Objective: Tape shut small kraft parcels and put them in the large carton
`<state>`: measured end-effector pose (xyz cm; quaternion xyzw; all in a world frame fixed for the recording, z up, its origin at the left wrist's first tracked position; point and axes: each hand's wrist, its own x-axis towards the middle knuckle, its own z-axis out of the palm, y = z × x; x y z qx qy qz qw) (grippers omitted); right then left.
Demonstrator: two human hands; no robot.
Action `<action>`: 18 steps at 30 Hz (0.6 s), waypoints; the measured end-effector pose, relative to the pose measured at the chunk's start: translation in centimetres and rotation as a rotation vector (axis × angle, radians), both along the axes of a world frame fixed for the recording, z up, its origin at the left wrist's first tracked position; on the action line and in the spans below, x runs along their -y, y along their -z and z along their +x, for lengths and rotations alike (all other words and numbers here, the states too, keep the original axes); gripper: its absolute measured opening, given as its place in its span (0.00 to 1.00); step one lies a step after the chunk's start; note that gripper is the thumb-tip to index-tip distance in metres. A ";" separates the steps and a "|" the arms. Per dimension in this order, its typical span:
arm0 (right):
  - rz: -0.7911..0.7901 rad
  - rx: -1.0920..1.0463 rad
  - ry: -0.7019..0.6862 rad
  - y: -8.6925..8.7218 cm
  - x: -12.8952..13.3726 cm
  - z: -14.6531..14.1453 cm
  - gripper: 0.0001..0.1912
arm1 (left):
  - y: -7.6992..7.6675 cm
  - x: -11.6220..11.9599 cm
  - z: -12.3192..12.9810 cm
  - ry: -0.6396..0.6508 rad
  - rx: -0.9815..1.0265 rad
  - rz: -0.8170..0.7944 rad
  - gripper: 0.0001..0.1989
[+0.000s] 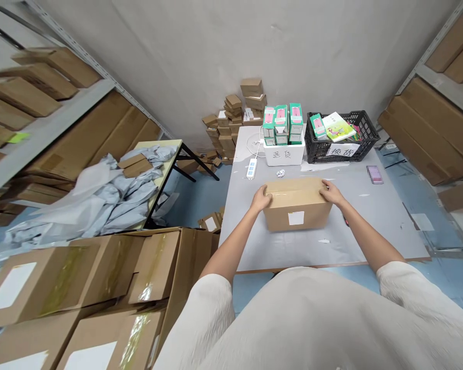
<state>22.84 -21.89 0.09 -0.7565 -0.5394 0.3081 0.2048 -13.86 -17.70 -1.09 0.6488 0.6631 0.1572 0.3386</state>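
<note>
A brown cardboard box (278, 220) with a white label on its near side is on or just above the grey-topped table (254, 246). My left hand (261, 199) grips its left end near the top, thumb on the upper face. At the opposite end, my right hand (331, 193) holds the top right corner. The fingers of both hands are partly hidden behind the cardboard. Close to my right forearm lies a small dark and red object, mostly hidden, whose kind I cannot make out.
Behind the box stand a white bin (283, 155) of green-and-pink cartons and a black crate (316, 151) holding a book. A power strip (251, 168) lies left. Taped boxes (154, 262) fill a large carton at left; grey bags (127, 190) cover a side table.
</note>
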 end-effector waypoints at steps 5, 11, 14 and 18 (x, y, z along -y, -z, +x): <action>-0.031 -0.008 -0.059 -0.1 1.0 0.6 0.50 | 0.0 1.0 -0.5 0.052 0.032 -0.049 0.47; -0.033 0.075 -0.135 -0.7 0.8 0.6 0.46 | -0.9 1.2 0.1 0.071 -0.092 -0.035 0.44; 0.045 0.101 -0.107 -1.3 0.0 0.5 0.45 | -1.8 0.6 0.7 0.043 -0.092 0.036 0.42; 0.133 0.072 -0.077 -1.9 -0.3 0.3 0.43 | -2.6 0.4 1.2 -0.003 -0.079 0.112 0.37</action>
